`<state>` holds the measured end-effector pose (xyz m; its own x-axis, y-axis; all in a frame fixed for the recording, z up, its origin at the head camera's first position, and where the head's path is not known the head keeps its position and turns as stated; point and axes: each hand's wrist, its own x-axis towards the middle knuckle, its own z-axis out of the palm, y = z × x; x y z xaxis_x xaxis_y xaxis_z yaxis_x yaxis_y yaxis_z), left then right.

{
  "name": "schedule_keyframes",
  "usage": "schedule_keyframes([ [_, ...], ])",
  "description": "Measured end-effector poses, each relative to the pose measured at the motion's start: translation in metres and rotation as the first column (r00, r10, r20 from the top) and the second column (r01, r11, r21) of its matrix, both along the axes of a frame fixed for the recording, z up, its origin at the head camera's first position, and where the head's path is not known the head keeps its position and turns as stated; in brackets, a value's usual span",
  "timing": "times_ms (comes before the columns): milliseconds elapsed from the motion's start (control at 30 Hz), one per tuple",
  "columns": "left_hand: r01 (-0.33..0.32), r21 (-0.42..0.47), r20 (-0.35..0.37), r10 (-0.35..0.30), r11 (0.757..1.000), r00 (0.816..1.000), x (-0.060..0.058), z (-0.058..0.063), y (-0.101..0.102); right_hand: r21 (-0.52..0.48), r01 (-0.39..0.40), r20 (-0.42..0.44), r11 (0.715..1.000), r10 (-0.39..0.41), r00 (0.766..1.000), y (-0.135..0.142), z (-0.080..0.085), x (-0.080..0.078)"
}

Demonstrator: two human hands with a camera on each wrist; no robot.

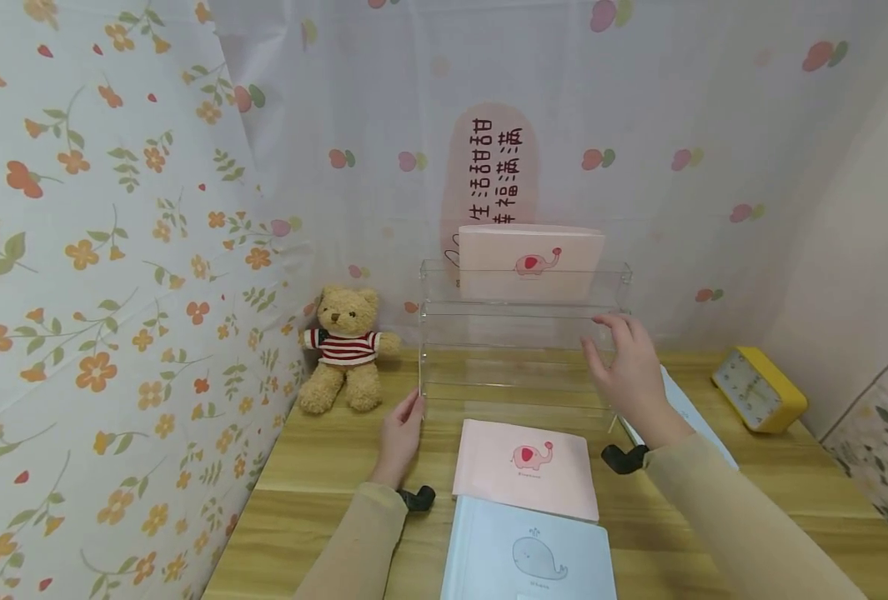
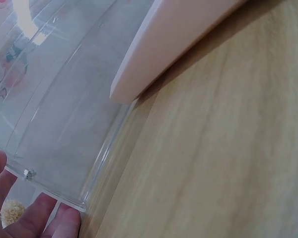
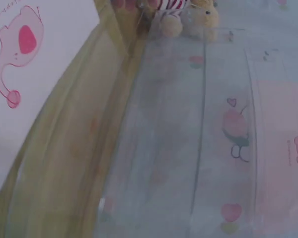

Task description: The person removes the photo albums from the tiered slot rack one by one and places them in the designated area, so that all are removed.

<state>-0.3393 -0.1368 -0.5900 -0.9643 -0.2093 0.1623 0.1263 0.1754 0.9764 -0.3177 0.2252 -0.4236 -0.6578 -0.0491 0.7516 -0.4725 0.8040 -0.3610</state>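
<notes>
A clear acrylic tiered rack (image 1: 519, 332) stands at the back of the table. My left hand (image 1: 401, 437) grips the front edge of its left side panel; in the left wrist view the fingers (image 2: 32, 218) lie along that panel's outer side. My right hand (image 1: 631, 371) hovers by the rack's right end, thumb and fingers apart with nothing between them. On the top tier leans a pink elephant book (image 1: 534, 279). Another pink elephant book (image 1: 526, 479) lies before the rack, with a blue whale book (image 1: 529, 558) nearer. The right hand is outside the right wrist view.
A teddy bear (image 1: 346, 350) in a striped shirt sits left of the rack. To the right, a light-blue book (image 1: 694, 417) lies partly behind the right forearm. Farther right is a yellow clock (image 1: 760, 390). Patterned cloth (image 1: 151, 250) covers the walls behind the wooden table (image 1: 293, 517).
</notes>
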Motion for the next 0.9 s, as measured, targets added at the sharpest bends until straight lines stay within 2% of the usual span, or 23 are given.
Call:
schedule_keyframes([
  [133,-0.007,-0.005,-0.008,0.007,1.000,1.000,-0.002,-0.001,-0.001,0.055,-0.026,-0.066,0.998,0.029,0.997,-0.010,0.021,-0.019],
  [233,-0.002,-0.002,-0.001,0.002,1.000,1.000,-0.002,-0.001,-0.001,0.070,-0.029,-0.072,0.997,0.035,0.997,-0.015,0.040,-0.032],
  [300,0.000,0.000,0.002,0.000,1.000,1.000,-0.002,-0.001,-0.001,0.080,-0.031,-0.039,0.996,0.034,0.999,-0.016,0.056,-0.042],
  [433,-0.010,-0.021,-0.003,0.010,1.000,1.000,-0.003,-0.002,-0.001,0.044,-0.011,0.096,0.999,0.007,0.995,-0.016,0.092,-0.060],
  [567,-0.016,-0.034,-0.015,0.015,0.999,1.000,-0.003,-0.003,-0.001,-0.010,0.003,0.158,1.000,-0.001,0.987,-0.013,0.122,-0.079],
  [733,0.000,-0.058,-0.023,-0.002,0.998,1.000,-0.002,-0.003,-0.001,-0.049,-0.024,0.240,0.998,0.035,0.970,-0.016,0.135,-0.097],
  [900,-0.002,-0.051,-0.034,0.001,0.999,0.999,-0.003,-0.003,-0.005,-0.061,-0.043,0.378,0.997,0.063,0.924,-0.031,0.140,-0.109],
])
